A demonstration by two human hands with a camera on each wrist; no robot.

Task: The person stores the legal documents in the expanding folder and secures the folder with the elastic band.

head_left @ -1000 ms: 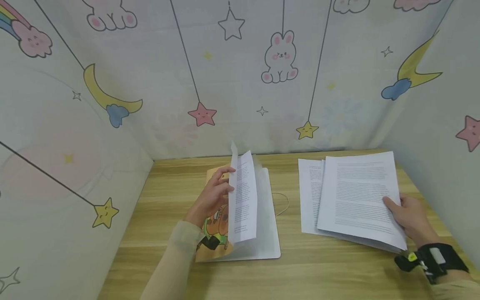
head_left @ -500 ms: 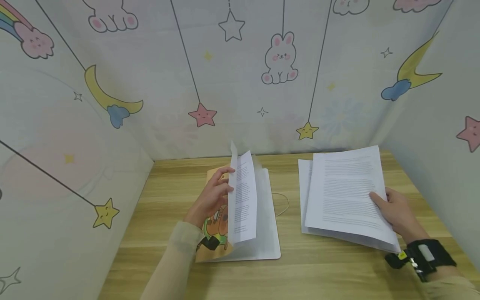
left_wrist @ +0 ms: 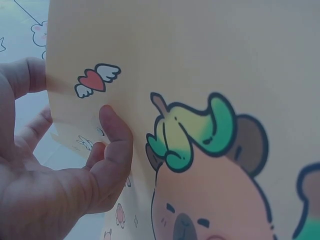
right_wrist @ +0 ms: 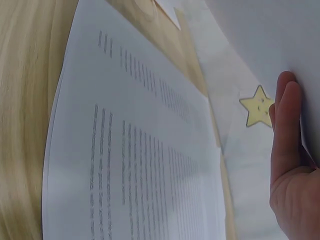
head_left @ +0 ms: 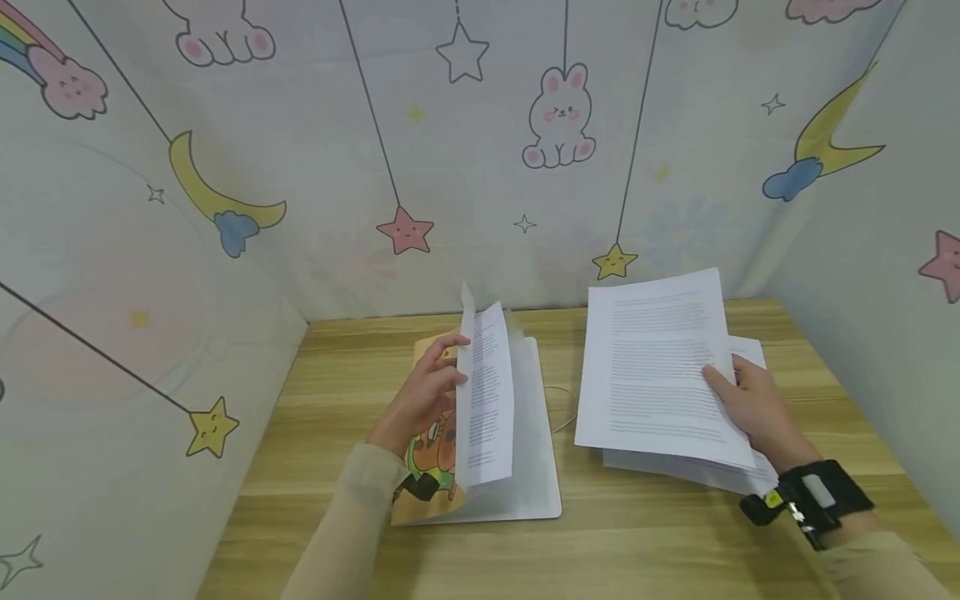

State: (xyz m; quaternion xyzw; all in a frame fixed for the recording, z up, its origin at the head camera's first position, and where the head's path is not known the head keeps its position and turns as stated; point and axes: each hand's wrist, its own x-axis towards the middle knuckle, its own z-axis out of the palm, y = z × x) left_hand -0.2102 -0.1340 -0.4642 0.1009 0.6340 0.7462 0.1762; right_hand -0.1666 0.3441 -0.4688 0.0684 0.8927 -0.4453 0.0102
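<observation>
My left hand (head_left: 422,395) grips the raised front cover (left_wrist: 200,60) of a folder, its orange outside printed with a cartoon animal. Inside, a printed page (head_left: 491,392) stands up along with the cover. The folder's pale back part (head_left: 536,467) lies flat on the table. At the right, my right hand (head_left: 757,408) pinches printed paper (head_left: 652,367) by its right edge, thumb on top and fingers beneath. That paper is raised over a stack of printed sheets (right_wrist: 135,140) lying on the table. Much of the stack is hidden by it in the head view.
A thin cord loop (head_left: 562,408) lies at the folder's right edge. The wooden table (head_left: 600,542) meets a wall hanging (head_left: 480,167) printed with cartoon bunnies, stars and moons at the back, and similar cloth stands on both sides.
My right hand has carried the printed paper leftward and upward off the stack, uncovering the stack's right side. The left hand and the folder have stayed put.
</observation>
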